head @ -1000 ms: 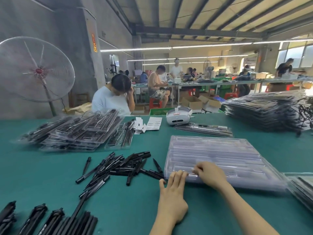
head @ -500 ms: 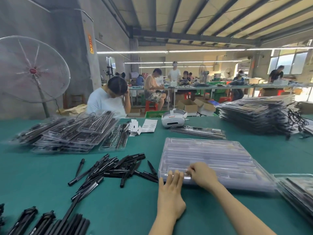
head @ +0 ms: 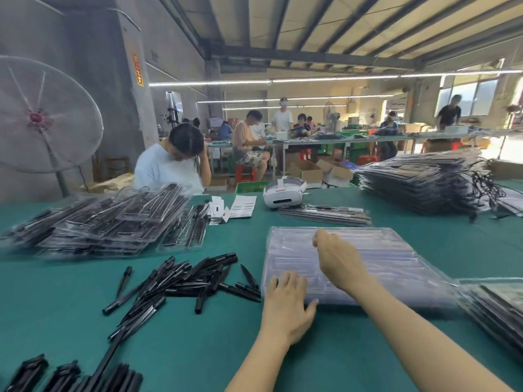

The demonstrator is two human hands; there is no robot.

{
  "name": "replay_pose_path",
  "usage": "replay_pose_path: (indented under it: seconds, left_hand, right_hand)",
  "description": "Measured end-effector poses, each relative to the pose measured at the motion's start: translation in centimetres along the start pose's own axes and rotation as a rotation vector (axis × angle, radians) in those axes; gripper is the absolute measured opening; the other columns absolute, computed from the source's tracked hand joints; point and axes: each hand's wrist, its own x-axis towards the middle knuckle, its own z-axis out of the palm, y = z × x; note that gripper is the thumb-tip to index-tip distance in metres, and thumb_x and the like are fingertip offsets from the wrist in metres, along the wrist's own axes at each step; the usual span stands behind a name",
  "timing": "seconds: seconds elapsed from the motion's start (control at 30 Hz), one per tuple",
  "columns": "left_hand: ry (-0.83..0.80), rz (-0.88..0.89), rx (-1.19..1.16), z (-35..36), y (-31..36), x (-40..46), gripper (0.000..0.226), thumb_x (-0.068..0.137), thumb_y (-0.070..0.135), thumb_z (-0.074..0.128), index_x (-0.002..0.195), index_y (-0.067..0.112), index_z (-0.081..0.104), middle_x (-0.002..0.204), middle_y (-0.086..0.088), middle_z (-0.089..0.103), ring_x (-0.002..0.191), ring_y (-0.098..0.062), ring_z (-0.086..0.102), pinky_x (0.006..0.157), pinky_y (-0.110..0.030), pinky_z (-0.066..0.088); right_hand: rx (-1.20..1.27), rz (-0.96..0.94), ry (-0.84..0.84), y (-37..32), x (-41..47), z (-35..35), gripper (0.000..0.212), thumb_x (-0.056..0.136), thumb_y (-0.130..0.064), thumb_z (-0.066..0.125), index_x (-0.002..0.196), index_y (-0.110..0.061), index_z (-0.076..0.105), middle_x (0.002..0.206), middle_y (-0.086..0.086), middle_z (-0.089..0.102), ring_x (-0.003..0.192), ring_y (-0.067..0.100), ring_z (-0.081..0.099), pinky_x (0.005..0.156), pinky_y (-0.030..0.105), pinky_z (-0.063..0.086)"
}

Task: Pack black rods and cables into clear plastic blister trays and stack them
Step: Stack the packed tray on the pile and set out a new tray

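A stack of empty clear blister trays lies on the green table just right of centre. My left hand lies flat with straight fingers, touching the stack's near-left corner. My right hand hovers over the top of the stack with fingers curled downward; whether it holds a tray is unclear. A loose pile of black rods lies left of the trays. Black cables hang off the far-right pile.
Packed trays are heaped at the left, stacked high at the far right and at the near right edge. Black parts lie bottom left. A white headset, paper labels and a seated person are beyond.
My right hand has left the stack's near edge and moved up and farther over the top of the trays. My left hand has stayed at the near-left corner.
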Motion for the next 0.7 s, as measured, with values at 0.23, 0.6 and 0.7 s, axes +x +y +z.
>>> replay_pose_path:
  seconds: [0.23,0.6,0.7]
  left_hand:
    - [-0.296,0.07,0.085,-0.7,-2.5,4.6,0.062,0.091,0.062,0.041,0.14,0.024,0.037,0.134,-0.01,0.053,0.121,-0.028,0.049,0.098,-0.038,0.036]
    - [-0.346,0.012,0.093,-0.6,-2.4,5.0,0.087,0.081,0.067,0.053,0.142,0.009,0.031,0.139,-0.019,0.033,0.133,-0.034,0.028,0.111,-0.042,0.024]
    - [-0.282,-0.06,-0.035,0.7,-0.6,5.3,0.1,0.075,0.075,0.053,0.146,0.012,0.023,0.144,-0.027,0.025,0.138,-0.038,0.017,0.115,-0.046,0.016]
  right_hand:
    - [-0.039,-0.428,-0.298,4.1,-2.2,0.6,0.036,0.099,-0.019,0.039,0.135,-0.017,0.04,0.13,0.002,0.05,0.114,0.021,0.046,0.09,0.031,0.039]
    - [0.049,-0.059,-0.219,1.2,-1.3,1.4,0.04,0.103,-0.041,0.033,0.1,-0.011,0.059,0.102,0.016,0.067,0.096,0.036,0.06,0.067,0.037,0.034]
    - [0.041,-0.061,-0.215,-0.3,-0.4,2.2,0.037,0.103,-0.037,0.036,0.102,-0.01,0.061,0.105,0.015,0.067,0.101,0.036,0.06,0.074,0.038,0.041]
